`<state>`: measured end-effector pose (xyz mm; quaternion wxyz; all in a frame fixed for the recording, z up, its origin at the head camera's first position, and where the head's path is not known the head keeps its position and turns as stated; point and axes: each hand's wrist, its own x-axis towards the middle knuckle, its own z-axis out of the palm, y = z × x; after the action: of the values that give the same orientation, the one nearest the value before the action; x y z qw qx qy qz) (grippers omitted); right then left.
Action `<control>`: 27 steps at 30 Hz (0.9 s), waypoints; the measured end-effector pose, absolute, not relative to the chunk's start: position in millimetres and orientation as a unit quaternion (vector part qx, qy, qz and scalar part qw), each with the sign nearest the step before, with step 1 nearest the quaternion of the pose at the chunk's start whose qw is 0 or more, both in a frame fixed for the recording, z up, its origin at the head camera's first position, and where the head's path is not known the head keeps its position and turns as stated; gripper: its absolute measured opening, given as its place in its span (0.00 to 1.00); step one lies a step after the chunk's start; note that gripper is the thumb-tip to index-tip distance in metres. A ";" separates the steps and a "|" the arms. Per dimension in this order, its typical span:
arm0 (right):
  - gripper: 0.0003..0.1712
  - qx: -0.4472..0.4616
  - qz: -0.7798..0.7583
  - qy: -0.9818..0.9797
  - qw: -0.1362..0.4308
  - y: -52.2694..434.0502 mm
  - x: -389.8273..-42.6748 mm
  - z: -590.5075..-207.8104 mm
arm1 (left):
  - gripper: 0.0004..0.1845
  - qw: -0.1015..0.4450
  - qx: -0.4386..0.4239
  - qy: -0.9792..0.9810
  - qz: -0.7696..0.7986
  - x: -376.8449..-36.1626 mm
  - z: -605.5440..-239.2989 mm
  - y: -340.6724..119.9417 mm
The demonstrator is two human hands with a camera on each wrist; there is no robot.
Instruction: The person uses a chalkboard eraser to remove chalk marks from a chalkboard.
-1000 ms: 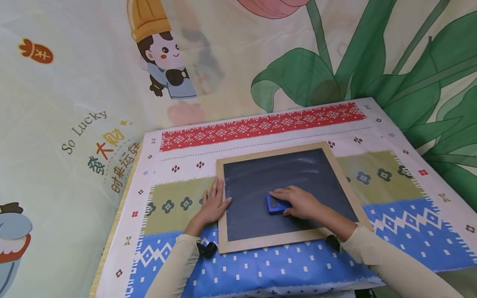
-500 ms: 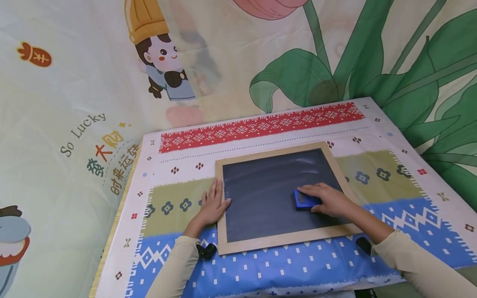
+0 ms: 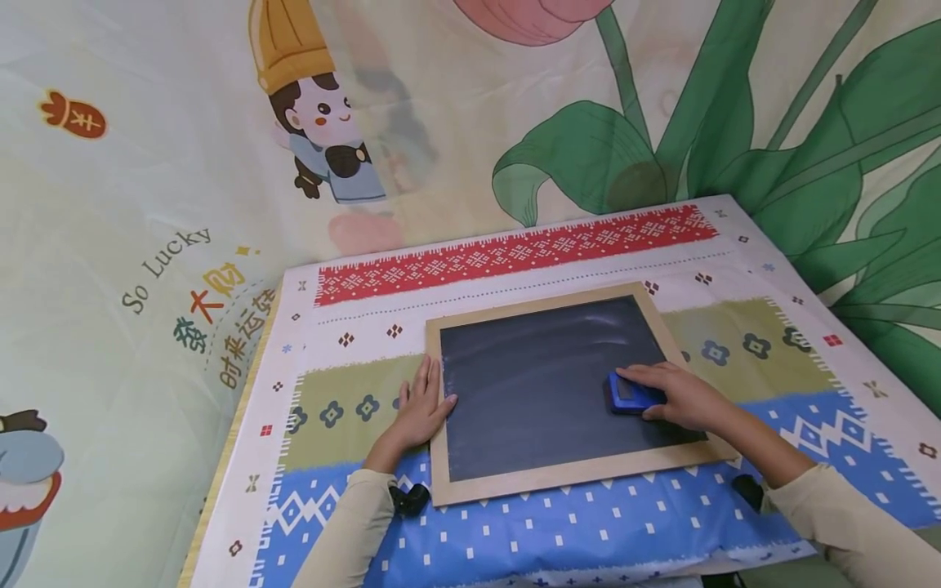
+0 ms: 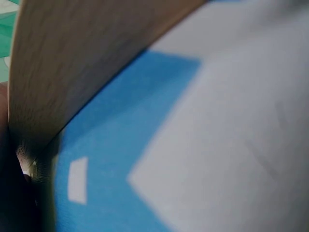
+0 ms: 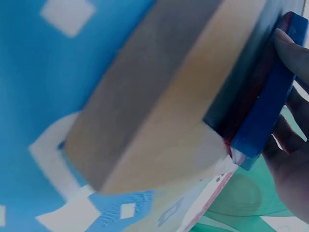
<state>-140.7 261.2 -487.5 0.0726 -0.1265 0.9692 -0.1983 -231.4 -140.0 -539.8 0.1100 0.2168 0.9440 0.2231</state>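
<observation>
From my remote seat, the dark slate of the wood-framed chalkboard point(image 3: 544, 384) lies open across its left and far parts; a hand could sweep there unhindered. On its right side my right hand point(image 3: 684, 398) and the blue block eraser point(image 3: 629, 394) it grips take up the room near the frame's right rail. My left hand point(image 3: 419, 406) lies flat against the left rail, closing that edge. The patterned tablecloth point(image 3: 515, 249) is free on the far strip and to the right. Beyond the table's far edge, the illustrated fabric backdrop point(image 3: 184, 163) rises close, walling off any reach further back.
</observation>
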 end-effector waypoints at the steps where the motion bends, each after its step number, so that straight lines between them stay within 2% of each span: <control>1: 0.39 -0.128 -0.200 0.968 0.075 260.9 -142.5 -486.3 | 0.39 0.109 0.215 0.944 0.225 -231.2 -540.2 -140.5; 6: 0.38 -0.131 -0.228 0.961 0.091 259.9 -154.5 -481.9 | 0.39 0.102 0.209 0.946 0.227 -230.4 -541.2 -144.9; 9: 0.40 -0.101 -0.268 0.953 0.097 268.4 -160.8 -478.8 | 0.39 0.102 0.209 0.946 0.228 -229.3 -540.4 -146.6; 15: 0.50 0.047 -0.275 0.959 0.051 306.0 -184.6 -469.4 | 0.39 0.102 0.203 0.947 0.228 -228.1 -539.7 -148.4; 19: 0.50 0.091 -0.246 0.965 0.016 330.9 -204.8 -478.9 | 0.39 0.103 0.198 0.948 0.226 -224.7 -542.4 -151.3; 24: 0.50 0.080 -0.200 0.974 0.075 340.4 -223.2 -498.3 | 0.39 0.111 0.185 0.950 0.227 -219.7 -547.6 -152.5; 27: 0.52 0.094 -0.171 0.976 0.093 338.3 -219.2 -507.2 | 0.38 0.116 0.188 0.950 0.220 -222.5 -551.7 -148.9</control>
<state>-219.2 338.3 -507.2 0.0935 0.0944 0.9763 -0.1707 -222.5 -148.9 -551.7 0.1158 0.1879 0.9502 0.2200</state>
